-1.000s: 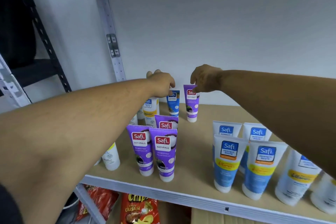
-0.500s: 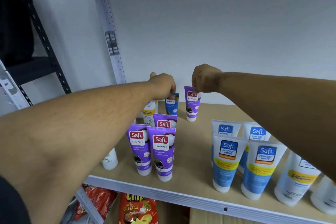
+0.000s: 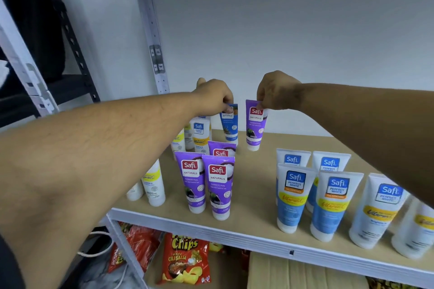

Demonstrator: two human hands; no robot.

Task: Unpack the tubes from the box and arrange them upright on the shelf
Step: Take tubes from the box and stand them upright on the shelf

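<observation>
My left hand pinches the top of a blue tube standing upright near the back of the tan shelf board. My right hand pinches the top of a purple tube just to the right of it, cap down on the board. Three more purple tubes stand in a cluster nearer the front. White and blue tubes stand in rows at the front right. White and yellow tubes stand at the left, partly behind my left arm. No box is in view.
A grey metal upright rises at the shelf's left, with a white wall behind. Below the shelf's white front rail lie red snack bags and a cardboard flap. A dark rack stands at far left.
Both hands stay on the same two tubes at the back of the shelf. The blue and purple tubes have shifted only slightly; the view has dipped a little.
</observation>
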